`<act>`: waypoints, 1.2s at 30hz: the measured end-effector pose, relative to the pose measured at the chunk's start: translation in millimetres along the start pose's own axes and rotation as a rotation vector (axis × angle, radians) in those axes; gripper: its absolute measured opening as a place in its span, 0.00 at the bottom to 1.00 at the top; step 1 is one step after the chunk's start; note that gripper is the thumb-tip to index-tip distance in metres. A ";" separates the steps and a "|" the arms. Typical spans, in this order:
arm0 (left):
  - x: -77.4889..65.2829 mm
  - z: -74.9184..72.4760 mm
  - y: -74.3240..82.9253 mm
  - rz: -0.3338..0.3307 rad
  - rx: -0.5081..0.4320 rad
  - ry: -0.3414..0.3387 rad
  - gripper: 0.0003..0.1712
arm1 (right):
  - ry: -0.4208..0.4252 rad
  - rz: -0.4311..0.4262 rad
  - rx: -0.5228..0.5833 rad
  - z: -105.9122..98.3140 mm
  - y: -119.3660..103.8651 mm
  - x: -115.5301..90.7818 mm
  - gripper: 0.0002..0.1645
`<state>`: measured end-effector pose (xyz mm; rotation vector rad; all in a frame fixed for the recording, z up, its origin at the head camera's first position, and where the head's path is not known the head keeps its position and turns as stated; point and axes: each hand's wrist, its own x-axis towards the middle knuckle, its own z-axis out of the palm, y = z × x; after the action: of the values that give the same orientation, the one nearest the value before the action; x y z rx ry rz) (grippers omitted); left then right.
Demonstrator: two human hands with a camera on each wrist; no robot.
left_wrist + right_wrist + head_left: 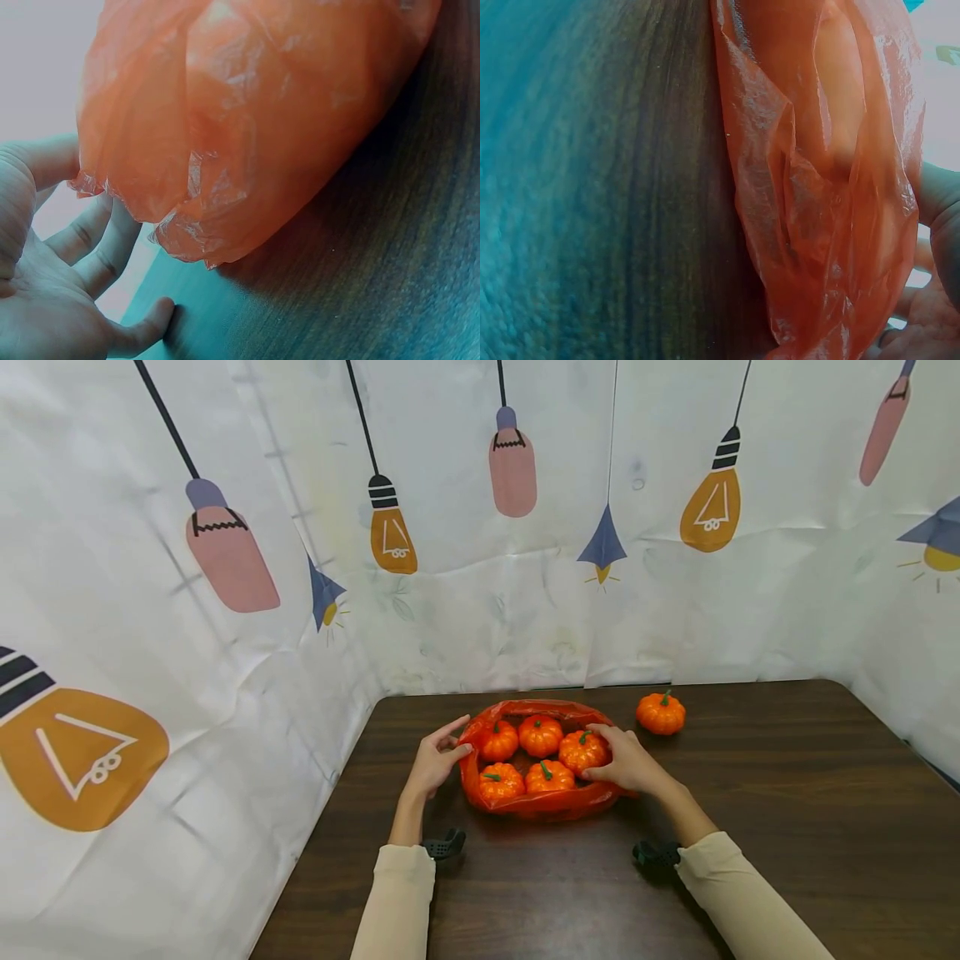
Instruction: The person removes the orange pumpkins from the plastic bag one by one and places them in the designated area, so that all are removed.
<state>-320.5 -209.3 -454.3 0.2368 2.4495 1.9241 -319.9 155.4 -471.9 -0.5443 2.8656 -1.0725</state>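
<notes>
An orange-red plastic bag (pixel 551 806) lies on the table with its mouth spread wide. Inside it sit several small orange pumpkins with green stems, among them one at the front left (pixel 501 783). My left hand (pixel 431 767) holds the bag's left rim, thumb over the edge; the left wrist view shows this hand (pixel 60 292) beside the crinkled film. At the bag's right side, my right hand (pixel 630 762) grips the rightmost pumpkin (pixel 582 753) between thumb and fingers. In the right wrist view the bag (pixel 825 187) partly hides that hand (pixel 930 300).
Another orange pumpkin (pixel 660 714) stands on the dark wooden table (pixel 787 802), behind and right of the bag. A white curtain (pixel 465 635) printed with lamps hangs along the back and left. Dark wrist straps (pixel 444 845) sit near both sleeves.
</notes>
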 end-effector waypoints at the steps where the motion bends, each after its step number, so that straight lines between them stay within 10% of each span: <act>1: 2.1 0.0 -3.7 0.001 -0.001 0.004 0.31 | 0.003 -0.001 0.000 0.1 0.1 0.0 0.50; 36: 7.1 3.1 -21.8 0.048 0.001 0.061 0.31 | 0.074 -0.045 0.280 -24.3 -7.2 -8.7 0.49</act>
<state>-329.5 -210.4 -475.5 0.2425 2.5054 1.9783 -313.2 168.5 -449.6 -0.5620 2.7048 -1.4991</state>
